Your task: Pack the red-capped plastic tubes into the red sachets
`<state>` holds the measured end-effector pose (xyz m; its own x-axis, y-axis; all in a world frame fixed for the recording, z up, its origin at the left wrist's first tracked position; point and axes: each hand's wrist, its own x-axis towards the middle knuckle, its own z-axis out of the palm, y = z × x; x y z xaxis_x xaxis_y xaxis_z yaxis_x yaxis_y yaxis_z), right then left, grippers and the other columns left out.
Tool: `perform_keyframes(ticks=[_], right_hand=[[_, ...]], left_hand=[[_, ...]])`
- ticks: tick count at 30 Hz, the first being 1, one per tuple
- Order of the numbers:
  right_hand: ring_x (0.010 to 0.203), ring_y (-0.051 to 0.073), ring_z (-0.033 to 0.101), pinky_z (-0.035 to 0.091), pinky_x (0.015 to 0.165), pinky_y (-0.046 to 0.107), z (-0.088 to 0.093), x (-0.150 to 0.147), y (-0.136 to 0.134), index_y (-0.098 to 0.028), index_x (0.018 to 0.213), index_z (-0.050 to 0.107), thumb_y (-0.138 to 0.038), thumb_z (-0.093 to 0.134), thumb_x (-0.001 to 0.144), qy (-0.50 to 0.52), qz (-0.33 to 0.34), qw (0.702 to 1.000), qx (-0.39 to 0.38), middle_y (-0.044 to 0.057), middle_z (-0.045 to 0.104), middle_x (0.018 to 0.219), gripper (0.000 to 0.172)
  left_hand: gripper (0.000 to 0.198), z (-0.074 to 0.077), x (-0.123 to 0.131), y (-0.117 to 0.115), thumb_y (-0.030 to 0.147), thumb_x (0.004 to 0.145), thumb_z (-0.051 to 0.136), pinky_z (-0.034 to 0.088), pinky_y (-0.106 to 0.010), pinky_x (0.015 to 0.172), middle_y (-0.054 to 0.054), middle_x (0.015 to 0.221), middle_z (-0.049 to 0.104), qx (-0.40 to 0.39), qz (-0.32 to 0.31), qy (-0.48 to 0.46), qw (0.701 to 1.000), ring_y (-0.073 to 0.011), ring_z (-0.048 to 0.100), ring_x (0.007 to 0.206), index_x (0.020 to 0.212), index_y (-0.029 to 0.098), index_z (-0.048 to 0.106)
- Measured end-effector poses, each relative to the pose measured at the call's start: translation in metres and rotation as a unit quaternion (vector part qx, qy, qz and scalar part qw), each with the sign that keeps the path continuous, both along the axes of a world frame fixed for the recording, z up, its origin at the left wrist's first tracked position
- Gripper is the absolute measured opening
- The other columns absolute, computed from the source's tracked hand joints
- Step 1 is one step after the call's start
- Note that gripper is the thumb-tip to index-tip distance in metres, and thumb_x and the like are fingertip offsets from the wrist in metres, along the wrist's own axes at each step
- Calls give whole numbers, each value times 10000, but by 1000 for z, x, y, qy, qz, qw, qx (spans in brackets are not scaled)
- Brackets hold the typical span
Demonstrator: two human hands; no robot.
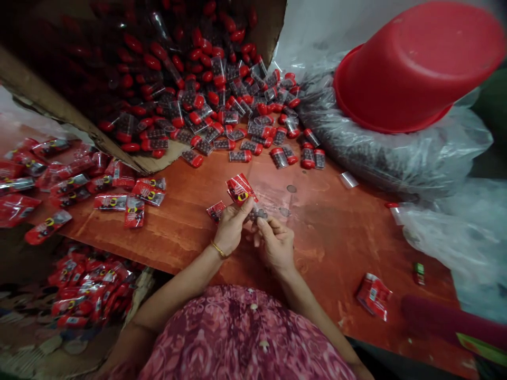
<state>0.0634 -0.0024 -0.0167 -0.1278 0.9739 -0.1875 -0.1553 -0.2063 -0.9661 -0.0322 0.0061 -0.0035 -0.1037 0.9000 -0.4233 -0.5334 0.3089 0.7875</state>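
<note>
My left hand (pixel 231 226) pinches a small red printed packet (pixel 240 189) and holds it upright over the wooden table (pixel 325 232). My right hand (pixel 274 243) is closed beside it, its fingers on a small clear tube of dark beads (pixel 256 214) at the packet's lower edge. A second red packet (pixel 216 210) lies on the table just left of my left hand. A gold bangle circles my left wrist.
A tipped cardboard box (pixel 51 100) spills several red-capped clear tubes (pixel 237 126) across the far table. Filled red packets (pixel 79 184) lie at left, more in a box below (pixel 87 290). A red basin (pixel 415 68) rests on plastic bags (pixel 396 153). Another packet (pixel 374 295) lies at right.
</note>
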Motion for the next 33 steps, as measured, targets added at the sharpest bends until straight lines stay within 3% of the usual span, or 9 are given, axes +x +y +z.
perform_keyframes(ticks=[6, 9, 14, 20, 23, 25, 27, 30, 33], right_hand=[[346, 44, 456, 375, 369, 166, -2, -1, 8, -173, 642, 591, -460, 639, 725, 11, 17, 1000, 11, -48, 546, 501, 303], [355, 55, 492, 409, 393, 179, 0, 0, 15, -171, 621, 602, -474, 668, 687, 16, 72, 997, 6, -37, 580, 512, 317], [355, 71, 509, 407, 378, 189, 4, -9, 26, -164, 574, 583, -476, 700, 639, 9, 137, 991, -12, -24, 597, 506, 339], [344, 68, 432, 351, 353, 193, 8, -43, 54, -173, 513, 494, -569, 663, 636, -80, 218, 971, 63, -39, 512, 432, 447], [516, 121, 538, 445, 509, 241, 15, -74, 88, -162, 640, 591, -603, 520, 759, -215, 246, 917, 229, 19, 598, 564, 462], [810, 196, 592, 469, 752, 325, 19, -103, 114, -151, 872, 651, -547, 470, 827, -338, 218, 837, 371, 95, 668, 850, 438], [1103, 270, 489, 384, 931, 414, 18, -135, 138, -159, 1137, 588, -536, 461, 839, -415, 224, 748, 468, 150, 573, 1189, 497], [1294, 352, 279, 270, 987, 557, 5, -166, 164, -188, 1274, 490, -562, 438, 837, -503, 256, 665, 490, 171, 407, 1378, 578], [1305, 326, 279, 233, 1006, 558, -10, -157, 178, -195, 1290, 466, -472, 433, 870, -538, 290, 623, 488, 152, 372, 1412, 504]], left_hand=[[451, -5, 6, -7, 555, 704, 598, 270, -188, 340, 60, 427, 411, 16, -15, 12, 1000, -41, 380, 341, 535, 149, 499], [404, 0, -3, -6, 536, 661, 653, 319, -193, 346, 47, 475, 461, 33, -25, -47, 998, -55, 409, 374, 648, 138, 584], [457, 9, -14, -3, 497, 591, 726, 341, -198, 335, -15, 695, 643, 35, 31, -103, 994, -56, 418, 407, 862, 140, 634], [362, 6, -47, -5, 399, 580, 771, 499, -257, 644, -39, 752, 680, 26, 139, -111, 984, -155, 635, 706, 785, 129, 645], [209, 6, -83, -7, 342, 703, 696, 481, -286, 798, -32, 825, 694, 6, 245, -118, 962, -159, 653, 828, 798, 165, 641], [190, 4, -108, -8, 365, 813, 566, 454, -303, 872, -33, 899, 694, -9, 328, -123, 937, -147, 649, 883, 822, 189, 638], [294, 0, -129, -8, 424, 867, 448, 427, -325, 925, -43, 961, 684, -20, 399, -126, 908, -149, 636, 937, 828, 199, 634], [396, -5, -153, -8, 527, 851, 389, 411, -358, 955, -49, 1072, 653, -9, 473, -105, 875, -171, 610, 1016, 770, 211, 615], [448, -5, -170, -13, 578, 838, 335, 426, -347, 942, -39, 1199, 598, 8, 511, -64, 857, -179, 566, 1104, 768, 226, 604]])
